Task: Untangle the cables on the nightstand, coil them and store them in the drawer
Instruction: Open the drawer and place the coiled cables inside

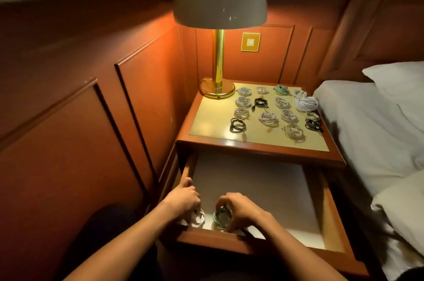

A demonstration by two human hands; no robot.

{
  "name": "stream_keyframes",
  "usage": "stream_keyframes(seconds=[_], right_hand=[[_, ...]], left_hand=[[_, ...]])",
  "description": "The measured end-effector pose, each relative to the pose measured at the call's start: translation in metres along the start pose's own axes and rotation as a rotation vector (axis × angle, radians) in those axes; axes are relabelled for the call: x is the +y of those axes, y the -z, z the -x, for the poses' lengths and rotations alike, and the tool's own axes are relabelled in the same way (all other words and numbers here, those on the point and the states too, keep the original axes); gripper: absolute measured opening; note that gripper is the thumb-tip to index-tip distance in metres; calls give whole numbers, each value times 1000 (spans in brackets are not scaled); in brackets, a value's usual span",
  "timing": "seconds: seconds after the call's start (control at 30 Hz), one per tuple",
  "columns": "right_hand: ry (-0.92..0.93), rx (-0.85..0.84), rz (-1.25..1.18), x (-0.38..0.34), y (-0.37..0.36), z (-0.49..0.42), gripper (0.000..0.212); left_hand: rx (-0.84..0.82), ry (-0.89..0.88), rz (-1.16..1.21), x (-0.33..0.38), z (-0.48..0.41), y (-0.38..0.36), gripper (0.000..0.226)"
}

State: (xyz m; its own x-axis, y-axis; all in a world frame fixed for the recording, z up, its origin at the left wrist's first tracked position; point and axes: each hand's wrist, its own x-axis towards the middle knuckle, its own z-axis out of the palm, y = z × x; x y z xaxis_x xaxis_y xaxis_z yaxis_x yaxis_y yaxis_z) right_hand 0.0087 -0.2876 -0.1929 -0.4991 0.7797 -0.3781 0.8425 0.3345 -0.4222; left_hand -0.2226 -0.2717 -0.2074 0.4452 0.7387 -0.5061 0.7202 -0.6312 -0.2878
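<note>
The nightstand drawer (pixel 330 214) is pulled out below the nightstand top (pixel 213 124). Both my hands are inside its near left corner. My left hand (pixel 185 200) holds a white coiled cable (pixel 199 218) against the drawer floor. Beside it, my right hand (pixel 241 209) grips a green coiled cable (pixel 220 218) with curled fingers. On the nightstand top lie several coiled cables: mostly white ones (pixel 268 118), a large white coil (pixel 306 103), a green one (pixel 281 89) and black ones (pixel 237 125).
A brass lamp (pixel 218 60) with a pale dome shade stands on the nightstand's back left corner. Wood wall panelling runs along the left. A bed with white sheets and pillows (pixel 376 124) is close on the right. A wall switch plate (pixel 250 41) sits behind the lamp.
</note>
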Motion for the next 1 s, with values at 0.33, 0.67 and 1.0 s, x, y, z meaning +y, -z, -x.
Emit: stream_keyframes(seconds=[0.33, 0.67, 1.0], right_hand=[[-194, 36, -146, -1, -20, -8, 47], [-366, 100, -298, -17, -45, -15, 34], [-175, 342, -410, 7, 93, 17, 20]], left_hand=[[-213, -36, 114, 15, 23, 59, 33], [-19, 48, 90, 25, 17, 31, 28], [587, 221, 703, -3, 1, 110, 14]])
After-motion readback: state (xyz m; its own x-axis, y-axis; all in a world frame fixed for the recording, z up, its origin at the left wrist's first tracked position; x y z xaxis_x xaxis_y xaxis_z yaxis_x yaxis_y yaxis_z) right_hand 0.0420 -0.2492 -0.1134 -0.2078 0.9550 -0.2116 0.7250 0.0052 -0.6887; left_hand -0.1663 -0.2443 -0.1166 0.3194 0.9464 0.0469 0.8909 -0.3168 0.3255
